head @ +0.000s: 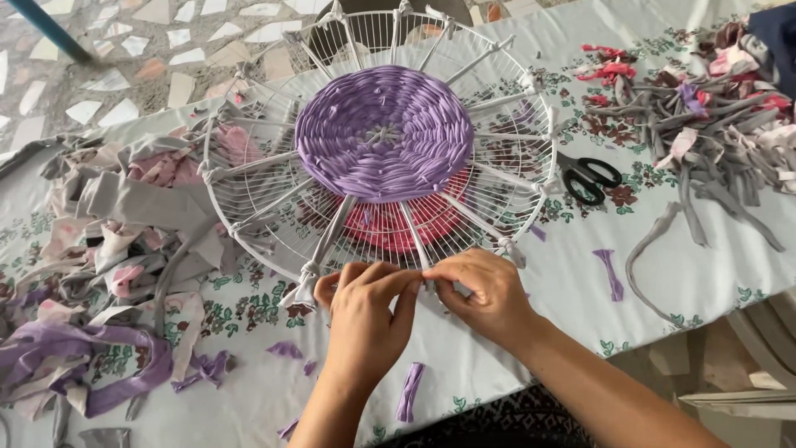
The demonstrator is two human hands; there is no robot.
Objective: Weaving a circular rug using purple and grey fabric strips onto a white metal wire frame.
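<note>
Two hands met at the near rim of a round white wire fan guard (249, 217) that lay on the desk (688, 265).

Left hand (365, 311) and right hand (485, 290) pressed close together, fingertips touching, both pinching a pale grey fabric strip (412, 235) tied at the guard's near edge. A round purple mat woven from fabric strips (384, 133) filled the guard's centre, grey strips running from it like spokes to the rim, and a red woven disc (398, 224) showed beneath it. Black-handled scissors (587, 177) lay just right of the guard. Heaps of grey, pink and purple rag strips (116, 249) sat left, more grey and red scraps (705, 108) far right, on the floral cloth.
</note>
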